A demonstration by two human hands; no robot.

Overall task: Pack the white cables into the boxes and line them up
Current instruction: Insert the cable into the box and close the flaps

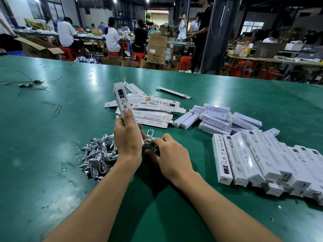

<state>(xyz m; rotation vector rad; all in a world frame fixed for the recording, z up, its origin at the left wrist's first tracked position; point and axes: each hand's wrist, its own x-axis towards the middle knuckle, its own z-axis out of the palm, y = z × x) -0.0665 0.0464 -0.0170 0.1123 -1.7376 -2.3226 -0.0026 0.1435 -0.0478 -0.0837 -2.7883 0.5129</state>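
Note:
My left hand (126, 138) grips a long white box (122, 100), held upright and tilted away, its far flap open. At the box's near end my right hand (170, 154) pinches a coiled white cable (151, 135). A tangled pile of white cables (97, 154) lies on the green table just left of my left wrist. Behind my hands is a loose heap of open white boxes (153, 110). At the right, filled boxes (248, 159) lie side by side in a row.
A stack of small white lamp units (216, 117) sits right of the box heap. One flat box (173, 92) lies apart farther back. Black wires (29, 83) lie at the far left. Beyond the table's far edge (192, 72), people sit among cartons and red stools.

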